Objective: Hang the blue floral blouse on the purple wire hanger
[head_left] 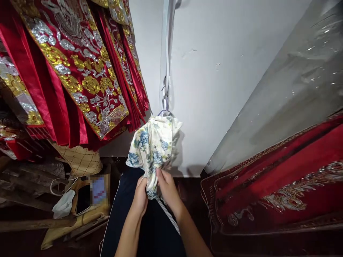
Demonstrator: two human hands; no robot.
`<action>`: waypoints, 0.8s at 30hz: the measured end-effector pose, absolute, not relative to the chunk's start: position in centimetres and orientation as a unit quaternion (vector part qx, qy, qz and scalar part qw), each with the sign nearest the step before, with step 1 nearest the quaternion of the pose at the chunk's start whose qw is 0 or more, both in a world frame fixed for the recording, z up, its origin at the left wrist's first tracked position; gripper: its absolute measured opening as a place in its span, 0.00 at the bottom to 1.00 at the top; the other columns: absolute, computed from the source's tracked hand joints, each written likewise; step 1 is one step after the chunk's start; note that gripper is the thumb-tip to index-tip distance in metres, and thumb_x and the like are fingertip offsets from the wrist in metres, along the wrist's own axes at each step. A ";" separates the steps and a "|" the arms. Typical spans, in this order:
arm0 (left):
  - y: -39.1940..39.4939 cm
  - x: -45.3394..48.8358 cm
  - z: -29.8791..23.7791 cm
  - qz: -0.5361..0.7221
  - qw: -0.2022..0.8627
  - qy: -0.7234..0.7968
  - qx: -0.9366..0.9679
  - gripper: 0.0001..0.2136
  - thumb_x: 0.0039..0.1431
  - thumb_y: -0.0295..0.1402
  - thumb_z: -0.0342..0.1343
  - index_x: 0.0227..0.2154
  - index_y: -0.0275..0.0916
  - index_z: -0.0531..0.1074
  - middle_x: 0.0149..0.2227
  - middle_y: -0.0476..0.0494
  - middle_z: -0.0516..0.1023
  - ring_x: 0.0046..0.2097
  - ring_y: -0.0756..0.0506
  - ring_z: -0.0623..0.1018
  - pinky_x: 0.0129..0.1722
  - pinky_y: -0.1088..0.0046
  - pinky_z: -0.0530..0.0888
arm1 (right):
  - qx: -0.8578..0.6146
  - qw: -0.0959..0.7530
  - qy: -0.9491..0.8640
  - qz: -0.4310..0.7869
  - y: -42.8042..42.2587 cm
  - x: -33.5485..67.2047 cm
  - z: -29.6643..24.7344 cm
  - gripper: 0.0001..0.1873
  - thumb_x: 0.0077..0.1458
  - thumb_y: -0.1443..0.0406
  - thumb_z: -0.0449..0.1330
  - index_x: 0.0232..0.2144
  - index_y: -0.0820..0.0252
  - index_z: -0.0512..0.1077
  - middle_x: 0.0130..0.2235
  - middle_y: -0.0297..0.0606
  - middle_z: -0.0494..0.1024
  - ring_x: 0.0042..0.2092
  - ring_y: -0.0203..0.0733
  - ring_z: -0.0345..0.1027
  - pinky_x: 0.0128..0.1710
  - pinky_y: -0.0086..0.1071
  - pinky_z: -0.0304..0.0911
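A white garment with blue and green flowers point(160, 139) hangs in front of me, its short sleeve spreading to the left. At its top shows a thin purplish hanger hook point(164, 112), caught on a pale hanging strap point(166, 43). My left hand point(140, 194) is closed on the left side of the garment's lower edge. Gathered cloth is also pinched by my right hand point(167, 187), thumb on top, just beside the left. Most of the fingers of both hands are hidden behind the fabric.
Red costumes with gold and silver sequins point(91, 82) hang at upper left. A white wall point(214, 89) stands behind. Red embroidered fabric under clear plastic point(281, 185) is at right. On a low wooden stool point(93, 210) lie a phone point(83, 200) and a white tissue point(64, 204).
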State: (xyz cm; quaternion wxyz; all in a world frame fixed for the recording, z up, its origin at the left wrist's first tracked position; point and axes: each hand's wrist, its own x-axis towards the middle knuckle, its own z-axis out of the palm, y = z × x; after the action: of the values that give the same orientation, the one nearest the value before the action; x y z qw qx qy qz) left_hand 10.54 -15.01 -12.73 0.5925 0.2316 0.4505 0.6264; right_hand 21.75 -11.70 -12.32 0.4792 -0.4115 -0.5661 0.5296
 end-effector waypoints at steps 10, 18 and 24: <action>-15.9 10.8 -11.0 0.621 0.613 0.445 0.202 0.14 0.43 0.43 0.67 0.31 0.41 0.77 0.32 0.46 0.81 0.42 0.38 0.79 0.38 0.66 0.75 | -0.384 0.508 -0.446 0.629 -11.5 22.8 -11.3 0.18 0.58 0.47 0.59 0.31 0.54 0.64 0.21 0.27 0.61 0.23 0.34 0.51 0.24 0.29 0.45; -16.2 11.2 -10.6 0.613 0.620 0.446 0.199 0.16 0.44 0.44 0.66 0.33 0.40 0.77 0.34 0.44 0.81 0.43 0.38 0.79 0.39 0.66 0.75 | -0.397 0.520 -0.399 0.643 -11.4 23.5 -10.9 0.17 0.58 0.51 0.59 0.29 0.57 0.63 0.22 0.27 0.61 0.23 0.32 0.50 0.22 0.28 0.42; -16.4 11.5 -10.6 0.610 0.621 0.458 0.178 0.21 0.43 0.45 0.67 0.39 0.36 0.76 0.37 0.42 0.81 0.43 0.37 0.79 0.40 0.65 0.75 | -0.387 0.508 -0.427 0.641 -11.5 23.9 -10.5 0.17 0.58 0.54 0.60 0.27 0.59 0.62 0.22 0.25 0.56 0.22 0.28 0.47 0.22 0.27 0.39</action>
State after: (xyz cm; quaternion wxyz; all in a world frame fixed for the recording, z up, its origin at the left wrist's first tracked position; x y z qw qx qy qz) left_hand 11.53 -16.38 -10.65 0.6215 0.1783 0.4575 0.6104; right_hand 23.87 -11.51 -10.46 0.5081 -0.3867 -0.4265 0.6406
